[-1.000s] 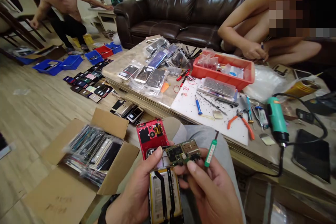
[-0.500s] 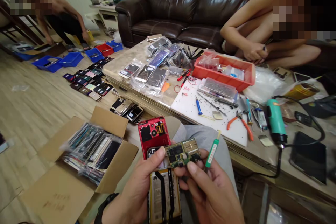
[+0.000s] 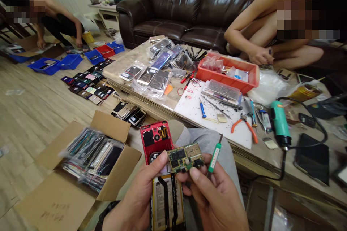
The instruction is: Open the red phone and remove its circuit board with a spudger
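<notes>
My left hand [image 3: 139,189] is closed around an opened phone [image 3: 168,196], whose battery and black flex cables are exposed. Its thumb touches the left end of a green phone circuit board [image 3: 180,159]. My right hand [image 3: 221,196] pinches the board's lower right side, holding it above the phone. Between the right hand's fingers is also a slim green hand tool [image 3: 215,158] with a narrow dark tip pointing up. A red phone back cover [image 3: 145,147] lies behind the phone, partly covered by my left hand and the board.
Beside my legs sits a cardboard box [image 3: 110,186] of bagged phone parts. On the low table [image 3: 116,68] are a white mat [image 3: 187,106], orange-handled pliers [image 3: 252,133], a red bin [image 3: 252,81] and a teal heat tool [image 3: 280,121]. Two other people crouch or sit nearby.
The camera view has shifted slightly. Both hands keep their hold on the phone, board and green tool. The tool's tip now looks dark instead of yellowish.
</notes>
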The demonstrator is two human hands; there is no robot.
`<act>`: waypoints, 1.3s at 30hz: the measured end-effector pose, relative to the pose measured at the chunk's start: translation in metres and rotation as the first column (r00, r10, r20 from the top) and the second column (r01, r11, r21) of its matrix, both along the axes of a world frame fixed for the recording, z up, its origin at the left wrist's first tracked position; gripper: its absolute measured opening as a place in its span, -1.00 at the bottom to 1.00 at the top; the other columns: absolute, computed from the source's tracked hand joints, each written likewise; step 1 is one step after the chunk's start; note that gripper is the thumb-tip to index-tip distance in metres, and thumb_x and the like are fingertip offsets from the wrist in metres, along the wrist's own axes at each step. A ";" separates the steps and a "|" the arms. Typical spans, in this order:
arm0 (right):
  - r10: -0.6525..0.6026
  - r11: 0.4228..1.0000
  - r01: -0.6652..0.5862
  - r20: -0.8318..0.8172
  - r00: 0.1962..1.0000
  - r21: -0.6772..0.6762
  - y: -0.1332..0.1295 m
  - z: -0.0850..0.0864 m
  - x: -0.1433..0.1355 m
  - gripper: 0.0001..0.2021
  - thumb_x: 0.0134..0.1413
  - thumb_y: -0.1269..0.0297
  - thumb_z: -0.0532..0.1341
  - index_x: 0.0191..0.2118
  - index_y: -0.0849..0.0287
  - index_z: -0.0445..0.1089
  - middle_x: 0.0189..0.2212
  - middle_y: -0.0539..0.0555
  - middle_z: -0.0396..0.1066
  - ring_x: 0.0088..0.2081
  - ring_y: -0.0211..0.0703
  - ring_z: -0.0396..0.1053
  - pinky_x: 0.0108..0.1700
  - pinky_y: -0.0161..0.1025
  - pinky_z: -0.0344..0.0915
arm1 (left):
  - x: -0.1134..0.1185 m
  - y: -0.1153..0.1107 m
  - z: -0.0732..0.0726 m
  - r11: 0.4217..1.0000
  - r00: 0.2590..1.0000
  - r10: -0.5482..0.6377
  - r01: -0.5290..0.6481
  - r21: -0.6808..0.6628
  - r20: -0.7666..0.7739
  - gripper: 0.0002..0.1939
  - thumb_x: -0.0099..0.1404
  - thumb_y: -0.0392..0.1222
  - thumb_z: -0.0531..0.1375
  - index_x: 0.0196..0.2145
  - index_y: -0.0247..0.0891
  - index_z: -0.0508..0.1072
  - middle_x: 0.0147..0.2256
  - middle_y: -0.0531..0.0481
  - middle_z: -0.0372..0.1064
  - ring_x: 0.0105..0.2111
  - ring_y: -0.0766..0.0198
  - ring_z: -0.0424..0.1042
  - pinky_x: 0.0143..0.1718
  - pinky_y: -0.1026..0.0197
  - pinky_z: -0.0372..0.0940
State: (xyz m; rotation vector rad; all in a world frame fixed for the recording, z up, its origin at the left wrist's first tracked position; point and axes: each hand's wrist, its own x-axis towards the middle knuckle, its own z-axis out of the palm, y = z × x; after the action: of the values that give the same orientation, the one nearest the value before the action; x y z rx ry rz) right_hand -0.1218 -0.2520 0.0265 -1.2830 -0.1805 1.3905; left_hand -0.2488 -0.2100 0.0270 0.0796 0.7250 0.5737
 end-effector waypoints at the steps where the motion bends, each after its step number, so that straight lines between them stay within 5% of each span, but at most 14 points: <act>1: 0.005 1.000 -0.005 0.002 1.000 0.002 0.000 0.001 0.000 -0.47 -0.21 0.08 0.59 -0.14 0.16 0.44 -0.49 0.04 0.55 -0.44 -0.14 0.53 -0.43 -0.34 0.40 | 0.000 0.000 0.001 1.000 1.000 0.007 -0.007 -0.004 -0.006 -0.32 0.13 0.13 0.43 0.08 -0.35 0.51 -0.30 -0.21 0.62 -0.31 -0.01 0.62 -0.17 0.04 0.46; 11: 0.022 0.999 -0.023 0.028 0.999 0.043 -0.004 -0.003 0.000 -0.50 -0.17 0.09 0.57 -0.12 0.16 0.47 -0.44 0.03 0.53 -0.44 -0.19 0.45 -0.43 -0.35 0.37 | -0.004 -0.001 -0.004 1.000 0.992 0.014 -0.017 -0.020 -0.129 -0.35 0.06 0.18 0.46 -0.05 -0.38 0.57 -0.39 -0.18 0.62 -0.49 0.13 0.57 -0.32 0.13 0.46; 19: 0.023 1.000 -0.024 0.057 0.998 0.006 -0.006 -0.005 0.000 -0.48 -0.23 0.07 0.58 -0.15 0.18 0.49 -0.38 0.10 0.57 -0.38 -0.12 0.47 -0.40 -0.31 0.40 | -0.004 -0.004 -0.006 0.998 0.995 0.056 -0.059 -0.034 -0.084 -0.46 0.17 0.09 0.42 -0.03 -0.38 0.57 -0.41 -0.17 0.62 -0.37 0.03 0.63 -0.09 0.00 0.46; 26: 0.002 1.000 -0.004 0.050 0.999 0.025 -0.012 -0.007 -0.002 -0.48 -0.15 0.13 0.56 -0.05 0.13 0.48 -0.29 0.11 0.61 -0.36 -0.10 0.52 -0.38 -0.30 0.42 | -0.004 -0.003 -0.004 0.998 0.997 0.040 -0.043 -0.047 -0.068 -0.42 0.14 0.10 0.44 -0.02 -0.38 0.56 -0.40 -0.17 0.62 -0.33 -0.01 0.63 -0.09 0.00 0.45; 39: -0.045 0.998 0.040 0.132 0.990 0.041 -0.011 -0.004 -0.009 -0.57 -0.12 0.14 0.52 -0.09 0.11 0.52 -0.43 0.03 0.56 -0.38 -0.11 0.50 -0.27 -0.25 0.44 | -0.004 -0.005 -0.004 0.998 0.998 0.019 -0.023 -0.066 -0.061 -0.39 0.10 0.13 0.45 -0.02 -0.34 0.57 -0.38 -0.16 0.62 -0.29 -0.04 0.63 -0.10 0.00 0.44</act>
State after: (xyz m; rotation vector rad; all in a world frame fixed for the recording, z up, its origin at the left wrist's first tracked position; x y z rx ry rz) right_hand -0.1303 -0.2635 0.0228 -1.3409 -0.2676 1.2611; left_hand -0.2530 -0.2148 0.0227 0.0280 0.8041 0.5687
